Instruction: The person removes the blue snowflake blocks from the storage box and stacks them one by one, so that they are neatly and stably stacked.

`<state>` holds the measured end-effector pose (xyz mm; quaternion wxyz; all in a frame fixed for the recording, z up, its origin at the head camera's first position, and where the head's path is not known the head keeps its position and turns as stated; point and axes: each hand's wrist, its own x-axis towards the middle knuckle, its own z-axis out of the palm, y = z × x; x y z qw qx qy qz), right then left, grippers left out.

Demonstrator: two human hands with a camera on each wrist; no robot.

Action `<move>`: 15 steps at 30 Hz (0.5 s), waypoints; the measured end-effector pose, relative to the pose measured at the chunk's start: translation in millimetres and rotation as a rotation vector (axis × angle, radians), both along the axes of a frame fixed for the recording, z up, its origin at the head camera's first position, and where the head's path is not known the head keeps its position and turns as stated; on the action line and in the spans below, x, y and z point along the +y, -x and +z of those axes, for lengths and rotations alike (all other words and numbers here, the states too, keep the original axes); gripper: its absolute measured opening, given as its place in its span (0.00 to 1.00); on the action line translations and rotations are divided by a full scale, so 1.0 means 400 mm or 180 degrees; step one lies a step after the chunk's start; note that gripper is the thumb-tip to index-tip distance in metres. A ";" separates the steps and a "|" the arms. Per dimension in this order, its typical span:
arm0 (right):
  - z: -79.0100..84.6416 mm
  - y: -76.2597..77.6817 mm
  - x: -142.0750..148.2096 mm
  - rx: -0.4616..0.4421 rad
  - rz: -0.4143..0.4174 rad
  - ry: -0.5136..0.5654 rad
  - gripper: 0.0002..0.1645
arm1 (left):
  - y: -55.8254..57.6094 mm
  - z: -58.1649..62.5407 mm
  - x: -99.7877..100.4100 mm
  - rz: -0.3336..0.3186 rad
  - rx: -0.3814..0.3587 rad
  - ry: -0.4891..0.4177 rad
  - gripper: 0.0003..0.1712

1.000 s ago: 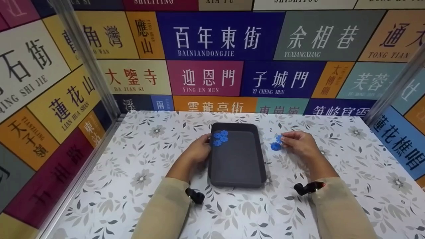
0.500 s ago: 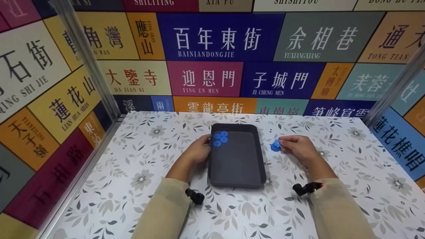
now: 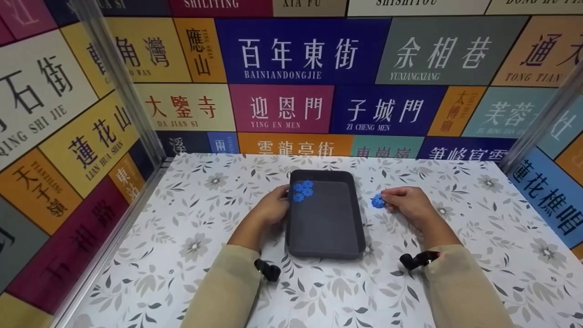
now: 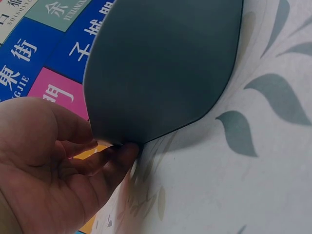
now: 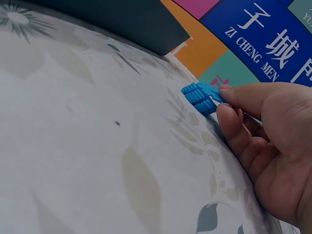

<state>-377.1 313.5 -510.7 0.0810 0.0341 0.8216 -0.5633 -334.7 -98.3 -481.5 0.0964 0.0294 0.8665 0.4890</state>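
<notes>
A dark grey rectangular tray (image 3: 324, 223) lies on the table, with several blue flower-shaped discs (image 3: 302, 190) grouped flat in its far left corner. My left hand (image 3: 274, 206) grips the tray's left side; the left wrist view has its fingers (image 4: 127, 155) against the wall's lower edge. Right of the tray, my right hand (image 3: 408, 202) pinches a blue flower-shaped disc (image 5: 209, 90) between thumb and forefinger. That disc sits at the top of a small stack of like discs (image 5: 199, 101), tilted slightly and touching it. The stack's far side is hidden.
The table (image 3: 196, 282) has a white cloth with grey leaves and flowers. Behind it stands a wall (image 3: 282, 109) of coloured panels with lettering, and metal posts (image 3: 123, 86) rise at the sides. Black wrist cameras (image 3: 268, 269) sit at both cuffs.
My right hand has moved down and slightly toward me, bringing its pinched disc from beside the other blue piece onto the stack. The left hand and the tray look unmoved.
</notes>
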 end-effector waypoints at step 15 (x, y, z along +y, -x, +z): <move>0.005 0.003 -0.003 -0.0008 0.0102 -0.0255 0.27 | 0.001 -0.001 -0.001 -0.0036 0.0046 -0.0085 0.33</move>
